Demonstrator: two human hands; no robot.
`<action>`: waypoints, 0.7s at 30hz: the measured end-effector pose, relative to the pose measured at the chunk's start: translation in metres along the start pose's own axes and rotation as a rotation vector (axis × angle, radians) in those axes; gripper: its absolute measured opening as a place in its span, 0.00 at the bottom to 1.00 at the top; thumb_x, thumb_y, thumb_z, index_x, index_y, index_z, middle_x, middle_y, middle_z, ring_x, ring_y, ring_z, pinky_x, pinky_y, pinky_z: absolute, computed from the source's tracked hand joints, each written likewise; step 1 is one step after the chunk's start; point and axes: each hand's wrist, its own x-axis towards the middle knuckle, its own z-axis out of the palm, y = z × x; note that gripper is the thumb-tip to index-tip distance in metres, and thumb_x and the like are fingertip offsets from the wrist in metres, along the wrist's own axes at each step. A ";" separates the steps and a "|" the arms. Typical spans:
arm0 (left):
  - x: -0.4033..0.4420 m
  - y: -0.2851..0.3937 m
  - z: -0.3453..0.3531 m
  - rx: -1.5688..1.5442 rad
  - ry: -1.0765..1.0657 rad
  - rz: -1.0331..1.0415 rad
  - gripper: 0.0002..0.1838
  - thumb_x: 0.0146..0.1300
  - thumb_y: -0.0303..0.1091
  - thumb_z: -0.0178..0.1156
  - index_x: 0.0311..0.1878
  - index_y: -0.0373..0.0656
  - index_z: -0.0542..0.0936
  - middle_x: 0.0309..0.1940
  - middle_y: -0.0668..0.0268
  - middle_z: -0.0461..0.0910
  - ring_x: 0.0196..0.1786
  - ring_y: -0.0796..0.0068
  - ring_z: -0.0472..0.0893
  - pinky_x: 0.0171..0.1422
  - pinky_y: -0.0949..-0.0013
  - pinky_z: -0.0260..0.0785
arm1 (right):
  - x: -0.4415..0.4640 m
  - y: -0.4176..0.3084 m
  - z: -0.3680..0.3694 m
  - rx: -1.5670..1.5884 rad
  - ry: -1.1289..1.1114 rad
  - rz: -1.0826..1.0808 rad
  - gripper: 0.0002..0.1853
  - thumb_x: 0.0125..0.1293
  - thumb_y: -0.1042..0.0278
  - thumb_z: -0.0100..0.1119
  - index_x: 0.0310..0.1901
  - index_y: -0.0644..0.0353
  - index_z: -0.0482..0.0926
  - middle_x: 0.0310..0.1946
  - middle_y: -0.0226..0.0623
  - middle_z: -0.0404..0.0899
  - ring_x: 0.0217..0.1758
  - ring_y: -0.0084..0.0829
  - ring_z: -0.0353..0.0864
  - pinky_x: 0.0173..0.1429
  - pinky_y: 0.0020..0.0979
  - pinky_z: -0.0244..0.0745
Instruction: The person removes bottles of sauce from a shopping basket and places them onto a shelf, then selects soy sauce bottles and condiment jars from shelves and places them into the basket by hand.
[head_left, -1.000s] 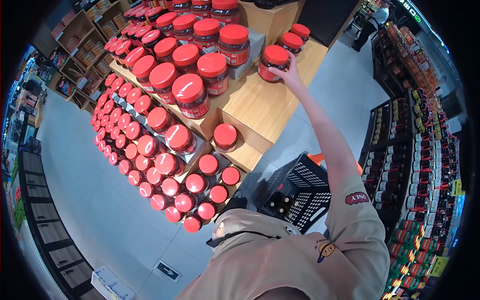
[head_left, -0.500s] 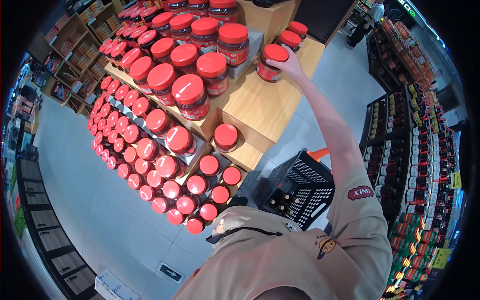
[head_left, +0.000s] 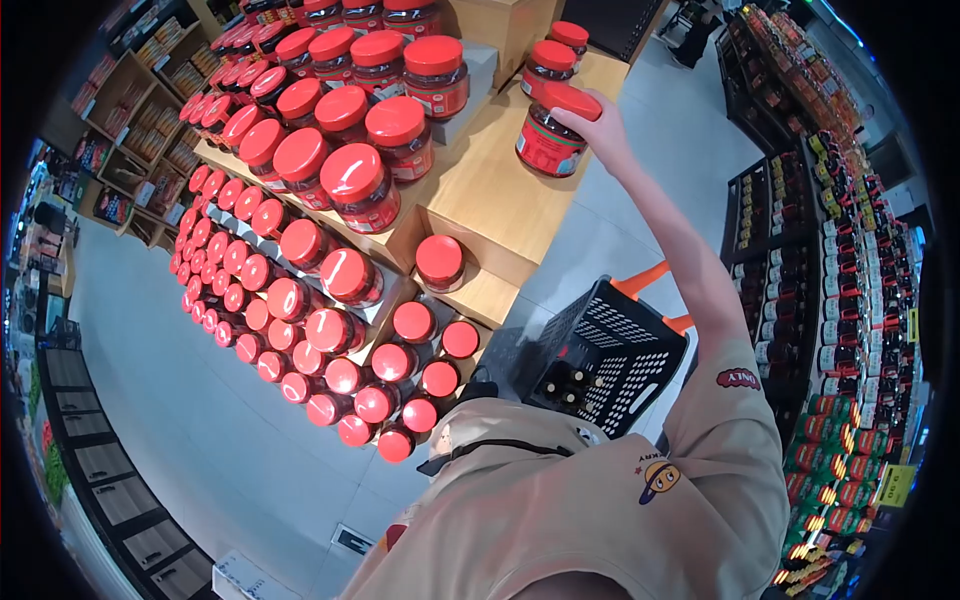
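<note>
My right hand (head_left: pixel 592 122) is closed around the red lid of a glass jar (head_left: pixel 550 145). Its red label faces me, and the jar leans a little over the wooden display step (head_left: pixel 500 190). Two similar red-lidded jars, a nearer one (head_left: pixel 549 66) and a farther one (head_left: pixel 570 38), stand just behind it. To the left, large jars with red lids (head_left: pixel 358 185) fill the stepped display in rows, and a single jar (head_left: pixel 440 262) sits on a lower step. My left hand is out of view.
A black shopping basket (head_left: pixel 640 345) with orange handles stands below my arm, holding several dark bottles (head_left: pixel 570 385). Shelves of bottles (head_left: pixel 775 290) line the right side. A person (head_left: pixel 697 35) stands in the far aisle. Dark cabinets (head_left: pixel 110 465) run along the left.
My right hand has tilted the jar, which now shows more of its label and appears larger and raised. The whole view has shifted slightly.
</note>
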 end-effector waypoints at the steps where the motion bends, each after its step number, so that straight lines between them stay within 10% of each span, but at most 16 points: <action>1: 0.012 0.005 -0.009 0.001 -0.022 -0.001 0.06 0.55 0.29 0.55 0.29 0.36 0.76 0.19 0.60 0.75 0.22 0.77 0.73 0.28 0.69 0.66 | -0.009 -0.004 -0.006 0.048 0.004 0.040 0.25 0.48 0.53 0.68 0.42 0.64 0.76 0.37 0.36 0.79 0.40 0.25 0.78 0.47 0.26 0.72; 5: 0.059 0.028 -0.045 0.259 0.043 -0.052 0.04 0.52 0.27 0.55 0.29 0.38 0.78 0.21 0.62 0.78 0.20 0.76 0.75 0.27 0.69 0.67 | -0.052 -0.035 -0.032 0.244 -0.095 0.184 0.25 0.53 0.48 0.62 0.40 0.64 0.77 0.31 0.32 0.78 0.34 0.20 0.76 0.41 0.23 0.70; 8: 0.134 0.084 -0.065 0.285 0.420 0.349 0.04 0.55 0.30 0.58 0.33 0.41 0.77 0.19 0.61 0.76 0.20 0.72 0.76 0.23 0.70 0.66 | -0.087 -0.053 -0.048 0.296 -0.137 0.260 0.25 0.54 0.47 0.61 0.41 0.64 0.76 0.32 0.32 0.79 0.35 0.21 0.76 0.41 0.23 0.70; 11: 0.197 0.151 -0.046 -0.212 0.401 0.499 0.13 0.53 0.24 0.58 0.43 0.36 0.74 0.25 0.69 0.74 0.28 0.81 0.75 0.33 0.79 0.67 | -0.126 -0.077 -0.058 0.451 -0.049 0.351 0.25 0.55 0.46 0.58 0.42 0.63 0.76 0.33 0.32 0.79 0.36 0.21 0.76 0.41 0.23 0.70; 15: 0.237 0.228 -0.007 -0.744 -0.039 0.700 0.36 0.55 0.38 0.56 0.65 0.39 0.52 0.55 0.57 0.65 0.53 0.64 0.74 0.55 0.63 0.67 | -0.164 -0.095 -0.077 0.564 -0.023 0.339 0.25 0.56 0.46 0.56 0.42 0.64 0.76 0.34 0.32 0.79 0.36 0.21 0.76 0.42 0.23 0.70; 21: 0.239 0.262 0.052 -1.185 -0.247 0.674 0.38 0.60 0.35 0.56 0.65 0.45 0.44 0.59 0.58 0.59 0.60 0.65 0.65 0.62 0.56 0.62 | -0.200 -0.089 -0.102 0.576 0.098 0.415 0.26 0.56 0.45 0.56 0.43 0.64 0.76 0.34 0.34 0.79 0.36 0.21 0.77 0.42 0.22 0.70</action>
